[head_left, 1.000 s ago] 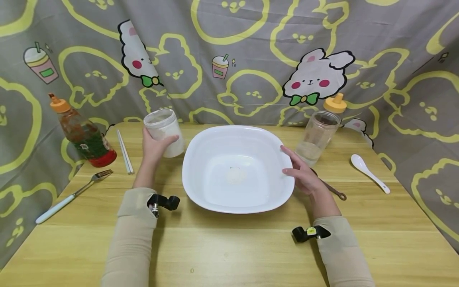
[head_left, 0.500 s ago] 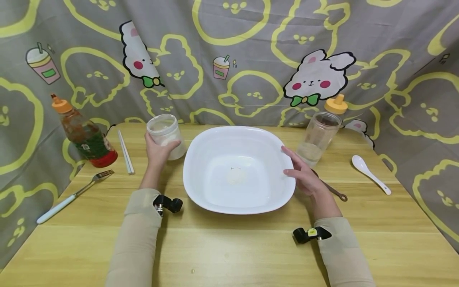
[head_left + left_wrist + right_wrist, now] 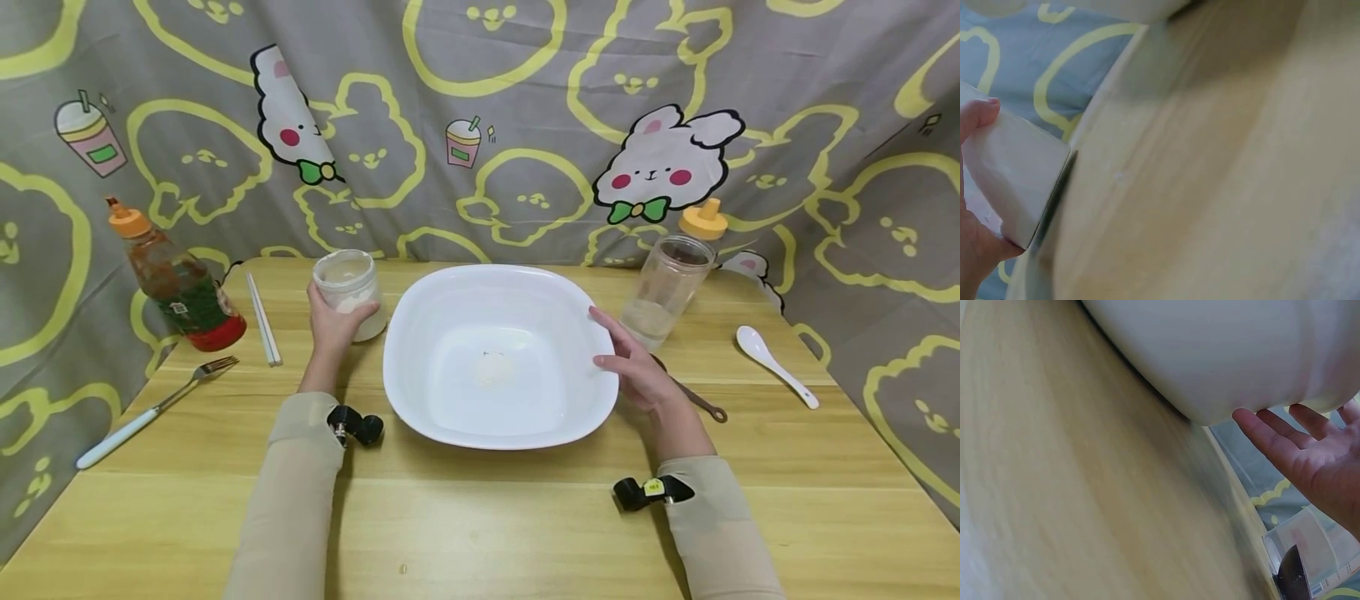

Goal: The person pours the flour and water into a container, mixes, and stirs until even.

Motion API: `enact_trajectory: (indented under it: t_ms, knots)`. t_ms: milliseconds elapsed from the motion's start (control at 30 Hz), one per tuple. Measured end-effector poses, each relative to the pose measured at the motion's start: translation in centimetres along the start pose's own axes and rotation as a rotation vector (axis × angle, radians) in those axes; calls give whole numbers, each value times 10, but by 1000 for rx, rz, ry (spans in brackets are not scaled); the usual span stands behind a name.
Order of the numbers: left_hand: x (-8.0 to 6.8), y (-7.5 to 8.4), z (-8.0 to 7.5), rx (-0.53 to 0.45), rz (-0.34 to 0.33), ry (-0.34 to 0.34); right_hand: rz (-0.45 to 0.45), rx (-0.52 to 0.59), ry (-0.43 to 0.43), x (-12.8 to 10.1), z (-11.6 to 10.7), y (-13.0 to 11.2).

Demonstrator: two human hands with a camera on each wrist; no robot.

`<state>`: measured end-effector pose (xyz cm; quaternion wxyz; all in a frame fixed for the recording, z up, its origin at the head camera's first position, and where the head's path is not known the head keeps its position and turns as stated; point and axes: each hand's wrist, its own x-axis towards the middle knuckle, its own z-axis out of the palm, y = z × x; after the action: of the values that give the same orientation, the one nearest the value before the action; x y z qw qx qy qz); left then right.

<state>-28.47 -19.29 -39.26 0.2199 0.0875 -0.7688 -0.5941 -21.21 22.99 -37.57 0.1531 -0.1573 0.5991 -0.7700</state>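
My left hand (image 3: 332, 323) grips a clear jar (image 3: 365, 321) partly filled with white powder, its mouth uncovered. It is upright at the left of a white basin (image 3: 497, 422). In the left wrist view the base of the jar (image 3: 1019, 169) is right at the tabletop, with a dark shadow along it. My right hand (image 3: 637, 367) holds the basin's right rim, its thumb over the edge. In the right wrist view the fingers (image 3: 1272, 440) lie against the basin's outer wall (image 3: 1229, 356). A small pale patch of powder (image 3: 495, 369) lies on the basin's floor.
Left stand a sauce bottle (image 3: 180, 287), chopsticks (image 3: 263, 321) and a fork (image 3: 157, 410). Right are a clear jar with some clear contents (image 3: 663, 292), a yellow-capped bottle (image 3: 703, 219) behind it, a brown handle (image 3: 701, 400) and a white spoon (image 3: 776, 367). Patterned cloth (image 3: 525, 108) hangs behind.
The left hand has lowered the jar of powder and moved it slightly right, bringing it upright from a slight tilt. The right hand and the basin have stayed in place.
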Motion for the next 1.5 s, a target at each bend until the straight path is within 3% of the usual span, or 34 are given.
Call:
enact_trajectory:
  t_ms: [267, 700, 900, 967, 1067, 1167, 1233, 1333, 1400, 1500]
  knots:
    - [0, -9, 1, -4, 8, 14, -2, 3, -17, 0, 0, 0]
    - [3, -13, -3, 55, -2, -61, -1, 12, -16, 1, -1, -1]
    - [-1, -5, -6, 0, -13, -80, -5, 5, -13, 1, -1, 0]
    - [-4, 3, -7, -23, -30, -49, -4, 3, -12, 0, -1, 0]
    - [-12, 20, -9, -47, 5, 59, -3, 4, -8, 0, -2, 0]
    - [-22, 38, -11, -92, 109, 158, -7, 6, -8, 0, -2, -1]
    - [-29, 50, -10, -125, 188, 180, -10, 7, -12, 0, -2, -1]
    - [-42, 64, -10, -146, 232, 103, -18, 7, -26, 0, -2, -1]
    - [-50, 71, -11, -152, 188, -12, -21, 11, -33, 0, -3, 0]
    - [-56, 71, -12, -181, 46, -258, -17, 15, -34, 0, -2, 1]
